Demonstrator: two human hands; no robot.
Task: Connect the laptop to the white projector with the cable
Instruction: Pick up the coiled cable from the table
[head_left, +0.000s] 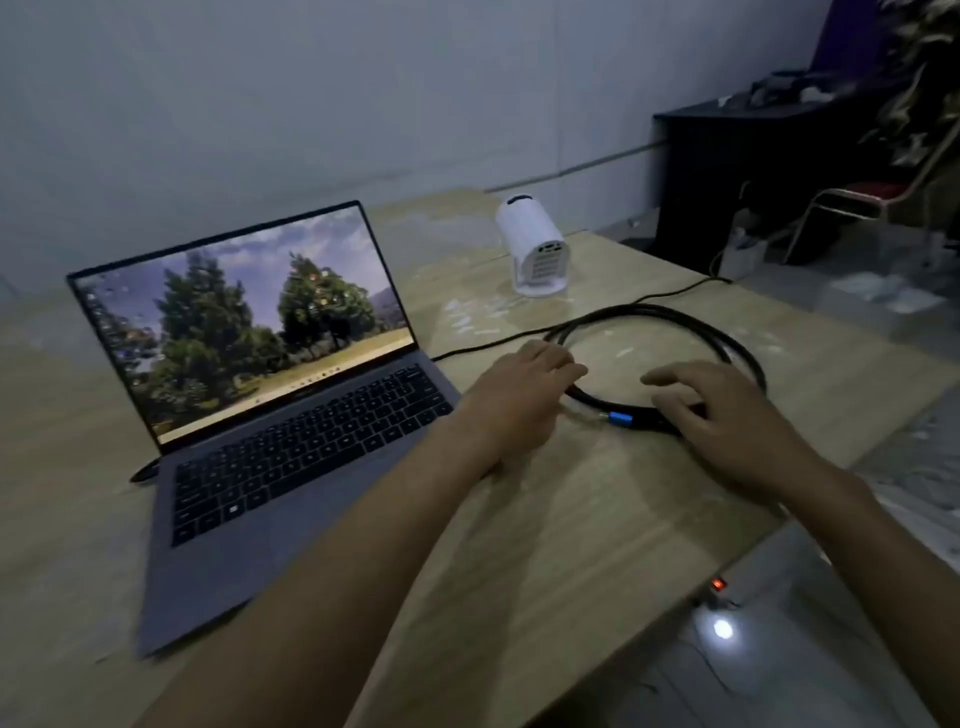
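Observation:
An open grey laptop (291, 415) with a lit screen showing trees sits on the left of the wooden table (571, 519). A small white projector (535, 249) stands at the back, its port side facing me. A black cable (675, 317) lies coiled in a loop on the table's right side, with a blue-tipped plug (618, 418) at its near edge. My left hand (519, 395) rests on the left part of the coil, fingers apart. My right hand (727, 415) lies over the coil just right of the plug, fingers touching the cable.
A thin black cord (675, 293) runs from the laptop's right side across the table and off the far right edge. The table's right edge drops to a pale floor with a lit power strip (719, 592). A dark cabinet (753, 171) and a chair (857, 202) stand beyond.

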